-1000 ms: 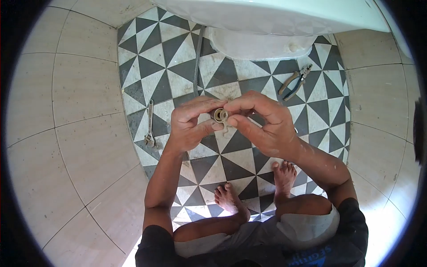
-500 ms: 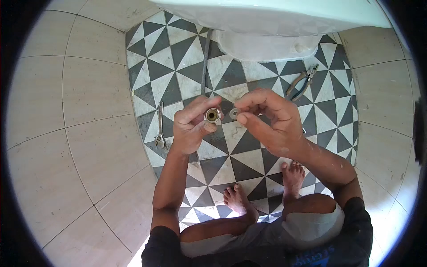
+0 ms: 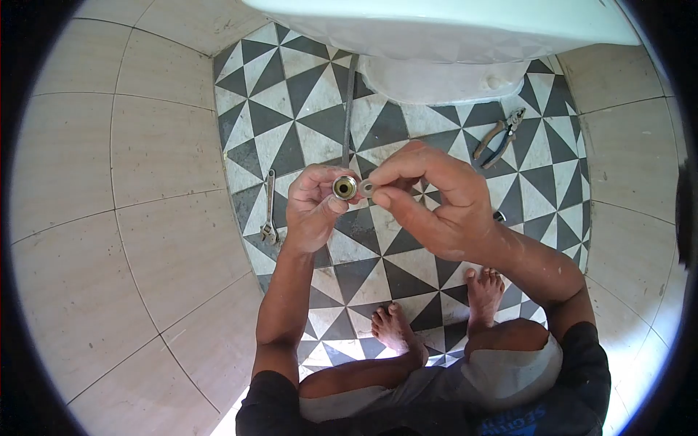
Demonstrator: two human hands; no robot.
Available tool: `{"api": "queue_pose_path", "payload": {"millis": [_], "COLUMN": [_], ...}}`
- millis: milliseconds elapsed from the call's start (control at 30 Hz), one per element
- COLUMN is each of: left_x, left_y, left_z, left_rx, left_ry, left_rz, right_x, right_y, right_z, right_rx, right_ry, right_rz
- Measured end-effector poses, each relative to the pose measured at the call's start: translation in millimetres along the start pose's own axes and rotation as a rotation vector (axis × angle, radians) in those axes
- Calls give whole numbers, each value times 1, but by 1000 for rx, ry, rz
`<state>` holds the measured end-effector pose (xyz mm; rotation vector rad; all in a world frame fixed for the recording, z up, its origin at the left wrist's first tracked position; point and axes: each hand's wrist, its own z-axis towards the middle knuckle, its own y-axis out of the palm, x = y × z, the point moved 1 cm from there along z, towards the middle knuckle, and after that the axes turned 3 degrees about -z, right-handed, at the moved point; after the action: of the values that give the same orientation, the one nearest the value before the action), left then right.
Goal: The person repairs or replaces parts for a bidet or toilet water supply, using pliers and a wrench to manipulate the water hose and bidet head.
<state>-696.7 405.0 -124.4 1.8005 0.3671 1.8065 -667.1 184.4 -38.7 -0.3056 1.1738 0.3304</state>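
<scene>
Two hands logged, viewed from my remote station.

1. Left hand (image 3: 313,207): closed around a brass fitting (image 3: 345,187), open mouth facing the camera, held above the patterned floor (image 3: 291,94).
2. Right hand (image 3: 436,211): fingertips pinching a small pale washer (image 3: 366,188) just beside the fitting's mouth; I cannot tell whether they touch.
3. Status, my judgement: the washer is not yet seated inside, and seating it is what is left.
4. On the floor: wrench (image 3: 270,207) left of the left hand, pliers (image 3: 500,134) near the white fixture (image 3: 451,43).
5. Hidden: the grey hose (image 3: 349,109) passes behind the left hand, so any join to the fitting is unseen. The fixture is cut off above. A dark object (image 3: 499,216) by the right hand is unidentifiable.
</scene>
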Motion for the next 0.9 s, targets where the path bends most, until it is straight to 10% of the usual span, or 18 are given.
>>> {"api": "queue_pose_path", "payload": {"millis": [900], "left_x": [-10], "left_y": [-11], "left_z": [-4], "left_rx": [-12], "left_ry": [11], "left_rz": [24], "right_x": [5], "right_y": [15], "right_z": [10], "right_rx": [-82], "right_ry": [-416], "right_rz": [-888]}}
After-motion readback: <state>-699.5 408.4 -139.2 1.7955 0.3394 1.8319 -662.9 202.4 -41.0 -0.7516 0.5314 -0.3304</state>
